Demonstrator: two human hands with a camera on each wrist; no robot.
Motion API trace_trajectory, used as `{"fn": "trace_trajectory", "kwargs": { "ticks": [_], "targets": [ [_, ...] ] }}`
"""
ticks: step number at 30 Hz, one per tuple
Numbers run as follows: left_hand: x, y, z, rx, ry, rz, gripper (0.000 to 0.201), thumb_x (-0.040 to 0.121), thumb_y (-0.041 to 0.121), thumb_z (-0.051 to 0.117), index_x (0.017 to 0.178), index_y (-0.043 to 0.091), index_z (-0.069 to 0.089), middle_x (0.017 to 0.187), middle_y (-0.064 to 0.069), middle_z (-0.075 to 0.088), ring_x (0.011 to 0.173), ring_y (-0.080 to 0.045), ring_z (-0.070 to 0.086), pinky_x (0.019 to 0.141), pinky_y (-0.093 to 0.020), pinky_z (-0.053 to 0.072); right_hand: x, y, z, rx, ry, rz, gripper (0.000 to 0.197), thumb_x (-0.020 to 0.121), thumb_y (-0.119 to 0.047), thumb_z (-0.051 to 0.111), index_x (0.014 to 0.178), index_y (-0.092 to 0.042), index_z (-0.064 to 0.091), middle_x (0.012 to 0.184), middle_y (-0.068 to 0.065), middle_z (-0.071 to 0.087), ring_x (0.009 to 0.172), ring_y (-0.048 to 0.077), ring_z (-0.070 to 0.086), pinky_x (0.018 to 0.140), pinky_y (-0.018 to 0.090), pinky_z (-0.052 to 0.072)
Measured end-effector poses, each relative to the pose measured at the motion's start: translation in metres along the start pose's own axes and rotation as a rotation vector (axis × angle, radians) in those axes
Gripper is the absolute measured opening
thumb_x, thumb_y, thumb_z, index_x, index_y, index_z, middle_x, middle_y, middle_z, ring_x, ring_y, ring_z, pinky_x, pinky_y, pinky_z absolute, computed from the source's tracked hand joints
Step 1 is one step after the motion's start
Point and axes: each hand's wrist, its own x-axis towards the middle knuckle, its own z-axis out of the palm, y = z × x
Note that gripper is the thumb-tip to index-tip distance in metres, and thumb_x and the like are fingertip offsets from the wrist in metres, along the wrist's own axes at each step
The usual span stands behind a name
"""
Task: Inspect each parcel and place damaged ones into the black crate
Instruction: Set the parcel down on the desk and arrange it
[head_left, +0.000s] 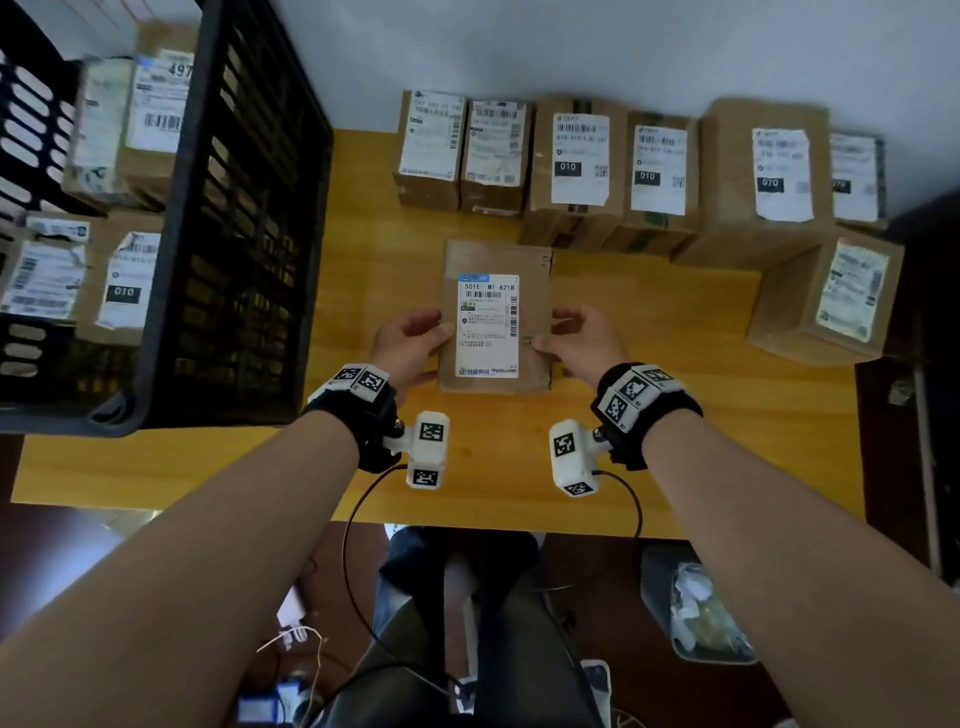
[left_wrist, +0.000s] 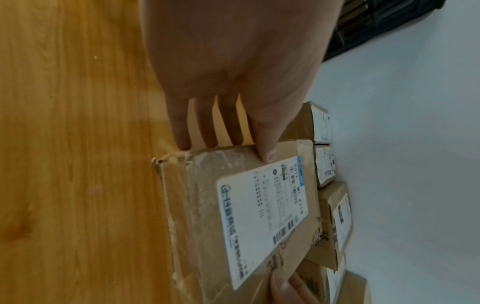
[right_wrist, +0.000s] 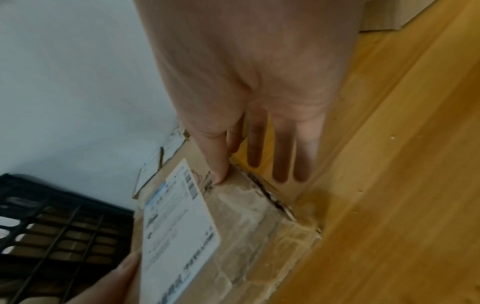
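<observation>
- Now, centre of the figure: your left hand (head_left: 410, 340) and right hand (head_left: 582, 338) grasp one parcel (head_left: 496, 317) between them, one on each long side, thumbs on the label face and fingers curled under the edges.
- The parcel sits over the middle of the desk (head_left: 675, 441), directly ahead of both wrists; whether it rests on the wood or is tipped just above it cannot be told.
- Its long axis runs away from you toward the wall, and the white label (head_left: 488, 325) faces up with its print upright to you.
- In the wrist views the near edge looks torn and crumpled (left_wrist: 158, 164) and the side seam under your right fingers looks split (right_wrist: 272, 197), so a damaged verdict seems likely.
- The black crate (head_left: 228, 218) lies to the left of the parcel, with boxes already inside it; your left hand is the nearer one, and the carry would run sideways, across the parcel's long axis.
- A row of other boxes (head_left: 582, 161) stands along the wall beyond the parcel, apart from it.
</observation>
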Motion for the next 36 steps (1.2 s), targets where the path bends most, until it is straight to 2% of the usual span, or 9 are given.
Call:
{"fn": "trace_trajectory", "kwargs": {
  "ticks": [3, 5, 8, 13, 20, 24, 26, 31, 36],
  "targets": [
    [0.000, -0.001, 0.001, -0.004, 0.053, -0.004, 0.037, 0.097, 0.017, 0.073, 0.131, 0.018, 0.061, 0.127, -0.001, 0.069, 0.105, -0.015, 0.068, 0.083, -0.043, 0.061, -0.007, -0.013, -0.002, -0.139, 0.112, -0.183, 0.033, 0.100, -0.031, 0.065, 0.128, -0.015, 0.066, 0.118, -0.005, 0.065, 0.104, 0.010, 0.057, 0.088, 0.027, 0.045],
    [0.000, -0.001, 0.002, 0.003, 0.076, -0.017, 0.040, 0.094, 0.018, 0.076, 0.130, 0.019, 0.060, 0.127, -0.002, 0.070, 0.110, -0.020, 0.068, 0.093, -0.051, 0.058, -0.013, -0.022, -0.001, -0.150, 0.130, -0.224, 0.045, 0.107, -0.041, 0.048, 0.097, -0.004, 0.071, 0.082, 0.003, 0.066, 0.072, 0.020, 0.058, 0.068, 0.031, 0.044],
    [-0.002, 0.000, 0.006, 0.075, 0.036, -0.016, 0.055, 0.090, 0.015, 0.080, 0.140, 0.015, 0.057, 0.127, -0.002, 0.071, 0.098, -0.013, 0.069, 0.076, -0.038, 0.059, -0.019, -0.030, 0.003, -0.281, 0.055, -0.187, 0.067, 0.108, -0.053, 0.033, 0.069, -0.004, 0.058, 0.062, 0.008, 0.057, 0.056, 0.031, 0.050, 0.057, 0.035, 0.042],
    [0.002, -0.002, 0.006, 0.139, 0.038, -0.068, 0.062, 0.084, 0.023, 0.087, 0.138, 0.021, 0.058, 0.121, 0.004, 0.072, 0.106, -0.021, 0.068, 0.097, -0.054, 0.056, -0.023, -0.032, 0.014, -0.573, -0.150, -0.224, 0.055, 0.111, -0.048, 0.029, 0.079, -0.016, 0.061, 0.071, 0.006, 0.061, 0.067, 0.026, 0.061, 0.063, 0.033, 0.043],
    [0.005, -0.004, 0.007, 0.167, 0.037, -0.077, 0.056, 0.081, 0.030, 0.089, 0.130, 0.026, 0.062, 0.115, 0.007, 0.074, 0.104, -0.021, 0.070, 0.094, -0.055, 0.057, -0.022, -0.042, 0.019, -0.729, -0.242, -0.177, 0.044, 0.113, -0.038, 0.027, 0.133, -0.012, 0.057, 0.099, 0.007, 0.059, 0.093, 0.026, 0.059, 0.078, 0.035, 0.046],
    [0.007, -0.005, 0.006, 0.174, 0.045, -0.075, 0.057, 0.079, 0.030, 0.090, 0.130, 0.027, 0.064, 0.117, 0.005, 0.075, 0.105, -0.022, 0.071, 0.092, -0.055, 0.058, -0.021, -0.042, 0.024, -0.775, -0.252, -0.177, 0.049, 0.113, -0.040, 0.025, 0.149, -0.015, 0.045, 0.126, 0.013, 0.063, 0.112, 0.032, 0.062, 0.095, 0.044, 0.052],
    [0.007, -0.005, 0.006, 0.172, 0.043, -0.077, 0.058, 0.079, 0.030, 0.091, 0.130, 0.026, 0.064, 0.118, 0.005, 0.075, 0.104, -0.022, 0.072, 0.091, -0.054, 0.059, -0.018, -0.041, 0.024, -0.794, -0.251, -0.183, 0.048, 0.113, -0.039, 0.025, 0.149, -0.014, 0.045, 0.128, 0.015, 0.063, 0.110, 0.032, 0.061, 0.092, 0.042, 0.051],
    [0.008, -0.005, 0.005, 0.162, 0.040, -0.089, 0.053, 0.078, 0.030, 0.091, 0.124, 0.028, 0.065, 0.115, 0.005, 0.076, 0.103, -0.021, 0.072, 0.083, -0.048, 0.060, -0.015, -0.040, 0.021, -0.798, -0.235, -0.187, 0.048, 0.113, -0.039, 0.027, 0.136, -0.009, 0.056, 0.098, 0.008, 0.056, 0.090, 0.026, 0.054, 0.080, 0.038, 0.047],
    [0.006, -0.007, 0.006, 0.136, 0.053, -0.083, 0.060, 0.079, 0.030, 0.091, 0.132, 0.026, 0.064, 0.116, 0.005, 0.075, 0.101, -0.018, 0.072, 0.067, -0.037, 0.057, -0.019, -0.037, 0.022, -0.788, -0.229, -0.227, 0.050, 0.113, -0.039, 0.024, 0.154, -0.014, 0.040, 0.113, 0.012, 0.062, 0.095, 0.025, 0.057, 0.077, 0.035, 0.045]
  ]
}}
